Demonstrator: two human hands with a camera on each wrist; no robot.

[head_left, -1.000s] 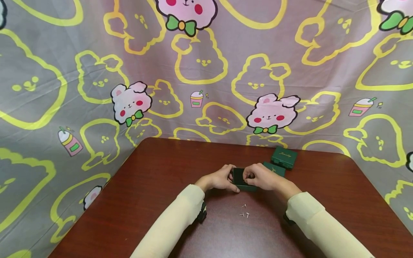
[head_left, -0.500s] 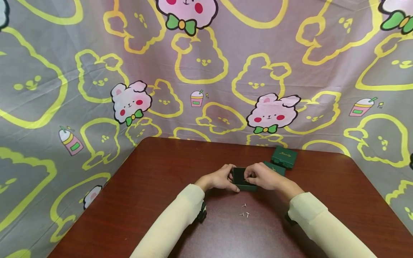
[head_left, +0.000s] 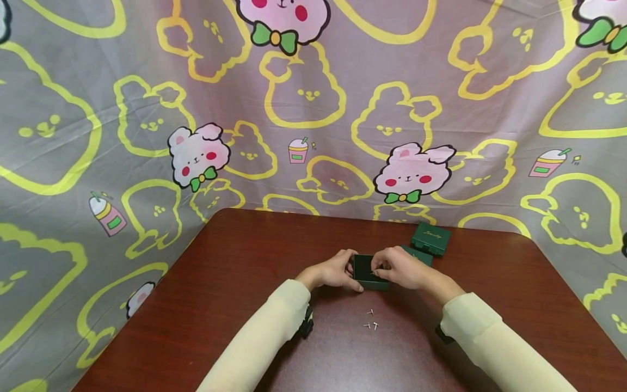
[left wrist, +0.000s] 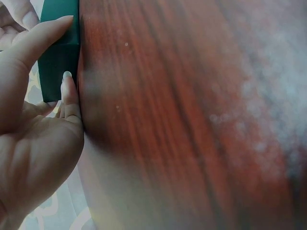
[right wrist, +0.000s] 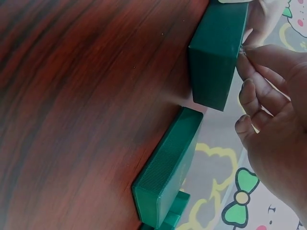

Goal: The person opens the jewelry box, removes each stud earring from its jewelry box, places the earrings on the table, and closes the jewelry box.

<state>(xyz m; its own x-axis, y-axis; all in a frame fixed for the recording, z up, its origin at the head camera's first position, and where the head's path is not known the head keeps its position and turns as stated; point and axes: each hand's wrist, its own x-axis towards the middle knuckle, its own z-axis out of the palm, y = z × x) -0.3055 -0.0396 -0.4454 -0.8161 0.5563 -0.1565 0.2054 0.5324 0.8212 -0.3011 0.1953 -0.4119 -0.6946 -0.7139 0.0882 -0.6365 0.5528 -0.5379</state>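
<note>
A dark green jewelry box [head_left: 377, 285] with a black lining stands uncovered on the table. My left hand [head_left: 338, 270] grips its left side, thumb at the near corner; in the left wrist view the thumb [left wrist: 45, 40] presses on the green wall. Over the right part of the lining my right hand [head_left: 399, 268] has thumb and forefinger pinched together. The right wrist view shows a tiny shiny stud [right wrist: 241, 49] at those fingertips, mostly hidden, by the box rim. On the table in front lie three small silvery T-shaped studs [head_left: 375, 326].
Behind the right hand lies a green lid or box [head_left: 418, 256], partly covered by that hand. Farther back is another green box [head_left: 431, 238] with gold lettering. A patterned cloth [head_left: 313, 179] hangs along the far edge of the brown table [head_left: 264, 245].
The right hand and forearm have shifted slightly to the right, with the fingertips still over the box lining. The left hand, the box and the loose studs stay in place.
</note>
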